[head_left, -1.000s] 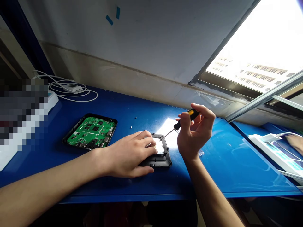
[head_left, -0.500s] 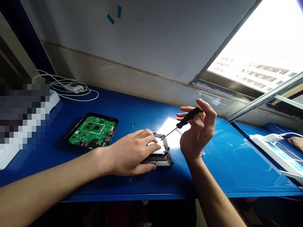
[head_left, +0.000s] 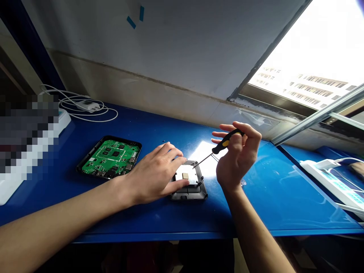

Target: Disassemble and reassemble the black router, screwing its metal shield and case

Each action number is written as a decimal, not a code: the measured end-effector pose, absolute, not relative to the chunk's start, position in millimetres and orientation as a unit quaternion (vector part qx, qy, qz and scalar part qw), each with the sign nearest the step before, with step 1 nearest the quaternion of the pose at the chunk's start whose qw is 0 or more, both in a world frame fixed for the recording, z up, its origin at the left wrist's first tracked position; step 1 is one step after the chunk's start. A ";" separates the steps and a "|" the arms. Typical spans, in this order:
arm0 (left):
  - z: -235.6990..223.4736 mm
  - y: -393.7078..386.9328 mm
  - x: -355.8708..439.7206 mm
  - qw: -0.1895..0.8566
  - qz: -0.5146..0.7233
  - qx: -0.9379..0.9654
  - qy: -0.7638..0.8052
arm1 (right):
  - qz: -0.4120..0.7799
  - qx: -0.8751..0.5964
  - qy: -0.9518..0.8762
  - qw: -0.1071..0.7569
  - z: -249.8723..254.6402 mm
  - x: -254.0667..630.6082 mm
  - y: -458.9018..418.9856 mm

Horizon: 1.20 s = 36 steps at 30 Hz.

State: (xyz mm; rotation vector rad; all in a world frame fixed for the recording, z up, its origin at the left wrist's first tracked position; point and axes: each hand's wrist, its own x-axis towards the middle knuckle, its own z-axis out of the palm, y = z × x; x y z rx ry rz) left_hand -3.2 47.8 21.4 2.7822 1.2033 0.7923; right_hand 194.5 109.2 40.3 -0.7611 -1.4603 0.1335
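I have 1 screwdriver [head_left: 227,142], black-handled with yellow patches, slanting down so its thin shaft meets the far right corner of 1 pale plate [head_left: 191,169]. The plate bears 1 tan square pad [head_left: 185,176] and sits in 1 black cover [head_left: 196,195], flat on my blue table [head_left: 159,223].

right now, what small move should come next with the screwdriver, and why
Probably a slight straightening of the screwdriver before any turn: the right hand holds it at a clear slant, its tip by the far right corner of the white plate. The left hand already steadies the black cover.
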 end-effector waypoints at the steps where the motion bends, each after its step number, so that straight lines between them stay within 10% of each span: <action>1: 21.3 47.7 -3.1 0.005 0.253 0.887 0.385 | 0.032 -0.355 -0.653 0.668 39.8 195.2 109.7; 36: 23.2 45.3 -3.8 0.029 0.233 0.899 0.369 | 0.022 -0.321 -0.639 0.699 41.0 191.6 104.8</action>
